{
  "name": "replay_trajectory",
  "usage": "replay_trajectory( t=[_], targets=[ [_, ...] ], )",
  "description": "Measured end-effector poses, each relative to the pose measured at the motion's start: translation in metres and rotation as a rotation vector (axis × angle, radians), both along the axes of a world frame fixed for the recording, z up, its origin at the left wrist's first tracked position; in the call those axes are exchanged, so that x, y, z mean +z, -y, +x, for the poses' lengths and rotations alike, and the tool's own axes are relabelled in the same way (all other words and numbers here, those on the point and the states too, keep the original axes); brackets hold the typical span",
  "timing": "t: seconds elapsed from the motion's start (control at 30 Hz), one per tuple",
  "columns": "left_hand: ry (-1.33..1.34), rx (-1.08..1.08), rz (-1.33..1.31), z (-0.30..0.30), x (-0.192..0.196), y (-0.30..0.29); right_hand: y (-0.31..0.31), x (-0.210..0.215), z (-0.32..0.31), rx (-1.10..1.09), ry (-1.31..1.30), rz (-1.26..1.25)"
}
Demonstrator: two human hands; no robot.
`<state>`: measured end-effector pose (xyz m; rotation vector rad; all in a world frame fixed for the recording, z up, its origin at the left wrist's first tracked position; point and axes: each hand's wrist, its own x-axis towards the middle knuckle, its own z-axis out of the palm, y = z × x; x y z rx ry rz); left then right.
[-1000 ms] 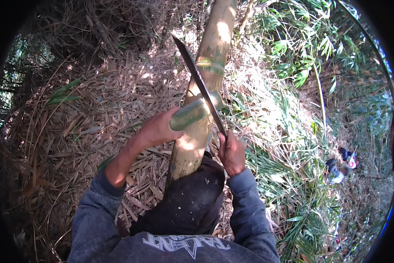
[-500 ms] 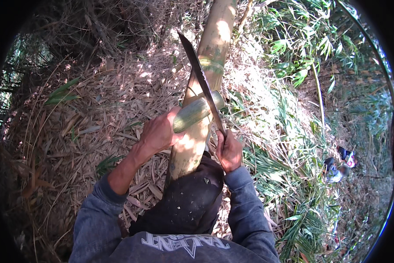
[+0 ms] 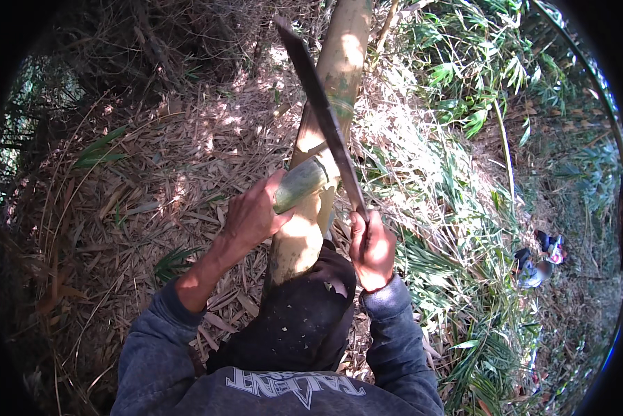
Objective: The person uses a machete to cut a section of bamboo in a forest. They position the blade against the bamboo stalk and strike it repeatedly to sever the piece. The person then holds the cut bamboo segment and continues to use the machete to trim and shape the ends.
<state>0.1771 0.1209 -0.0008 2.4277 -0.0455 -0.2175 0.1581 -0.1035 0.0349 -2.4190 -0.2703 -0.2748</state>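
Note:
My left hand (image 3: 251, 211) is closed around the lower left end of a short green bamboo piece (image 3: 301, 183). That piece lies slantwise over a thick, pale bamboo pole (image 3: 301, 239). In my right hand (image 3: 374, 251) is the handle of a long machete (image 3: 319, 104). Its dark blade slants up and left across the pole, passing the right end of the short piece. Whether the blade touches the piece I cannot tell. A pale sliver (image 3: 327, 201) hangs below that right end.
My dark-trousered leg (image 3: 294, 319) is at the near end of the pole. Dry leaves (image 3: 166, 166) cover the ground. Green bamboo foliage (image 3: 457, 90) grows to the right, where people (image 3: 537, 263) are visible farther off.
My right hand has shifted slightly right and nearer, and the machete's tip has risen. The green end that stuck out past the blade no longer shows; a pale sliver hangs there.

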Motion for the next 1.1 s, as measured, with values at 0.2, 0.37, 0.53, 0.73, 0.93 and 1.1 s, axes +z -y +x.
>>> replay_trajectory(
  t=[0.2,0.37,0.53,0.73,0.93,1.1],
  targets=[
    [0.126,-0.025,0.005,-0.003,-0.009,-0.001,0.002,-0.021,0.008,-0.006,-0.086,-0.068],
    [0.119,-0.017,0.006,0.003,-0.008,0.000,0.008,-0.044,0.010,0.019,-0.064,-0.181],
    [-0.202,-0.153,-0.253,0.021,-0.005,-0.018,0.012,-0.041,0.009,0.046,-0.125,-0.125],
    [-0.027,-0.015,0.004,0.008,0.000,-0.006,0.016,-0.004,0.001,0.062,-0.169,-0.190],
    [0.023,0.000,0.094,0.003,-0.003,-0.001,0.021,-0.005,-0.007,0.058,-0.131,-0.178],
    [0.127,0.005,0.138,-0.006,-0.010,0.001,0.012,0.011,-0.004,0.042,-0.083,-0.072]
  ],
)
